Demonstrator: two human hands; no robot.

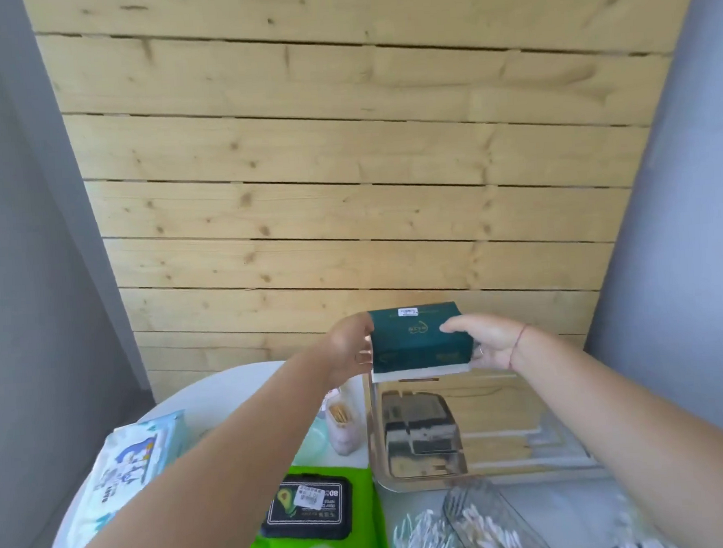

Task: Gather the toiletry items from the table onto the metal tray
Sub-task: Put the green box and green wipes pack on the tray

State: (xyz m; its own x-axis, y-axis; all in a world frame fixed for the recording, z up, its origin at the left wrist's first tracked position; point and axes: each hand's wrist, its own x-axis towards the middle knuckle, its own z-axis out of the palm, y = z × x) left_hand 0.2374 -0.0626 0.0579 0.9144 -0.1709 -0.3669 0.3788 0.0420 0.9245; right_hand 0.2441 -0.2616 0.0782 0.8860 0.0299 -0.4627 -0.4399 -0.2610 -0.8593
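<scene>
A dark green tissue pack [418, 338] is held between my left hand [349, 350] on its left end and my right hand [489, 342] on its right end. It hovers over the far edge of the shiny metal tray [509, 430], whose surface mirrors the pack and the wooden wall. On the white round table lie a green wet-wipes pack with a black lid [315, 514], a blue and white wipes pack [126, 470], a clear box of cotton swabs [472, 525] and a small jar of toothpicks [343, 423].
A wooden slat wall [345, 169] stands right behind the table, with grey walls on both sides. The table edge [81, 502] curves round at the left. A pale green round dish [313, 440] sits half hidden behind my left forearm.
</scene>
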